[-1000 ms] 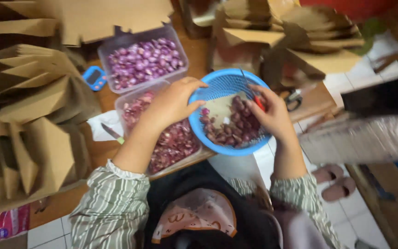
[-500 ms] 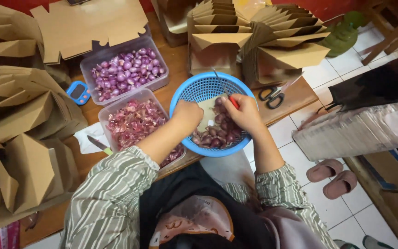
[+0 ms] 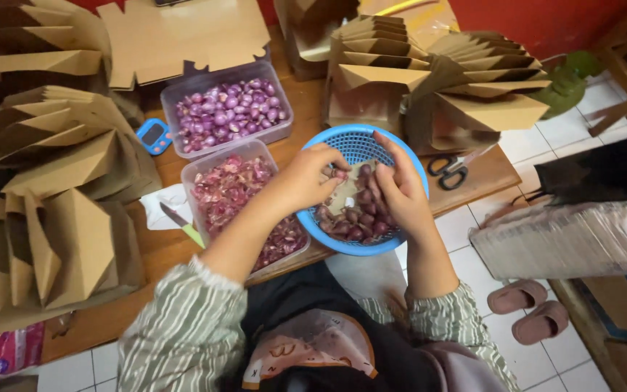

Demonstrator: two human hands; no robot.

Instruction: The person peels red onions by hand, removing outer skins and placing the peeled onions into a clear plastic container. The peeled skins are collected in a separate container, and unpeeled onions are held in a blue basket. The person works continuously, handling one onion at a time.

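My left hand (image 3: 309, 176) and my right hand (image 3: 398, 190) are both inside a round blue basket (image 3: 361, 141) that holds dark unpeeled shallots (image 3: 353, 221) and a scrap of brown paper. The left fingers pinch a small shallot (image 3: 341, 174) at the basket's middle. The right hand's fingers curl over the shallots beside it; whether it grips one is hidden. Left of the basket stands a clear tub of red-pink shallot skins (image 3: 230, 190). Behind that, a second clear tub holds peeled purple shallots (image 3: 226, 112).
Stacks of folded brown cardboard boxes (image 3: 45, 189) crowd the left side and the back right (image 3: 429, 80) of the wooden table. A small knife (image 3: 181, 223) lies on white tissue, a blue scale (image 3: 154, 136) and black scissors (image 3: 450, 168) are near. Pink slippers (image 3: 531, 308) rest on the tiled floor.
The view has shifted, so the table sits lower and more central. Both hands have stayed in the blue basket, drawing closer together over the shallots.
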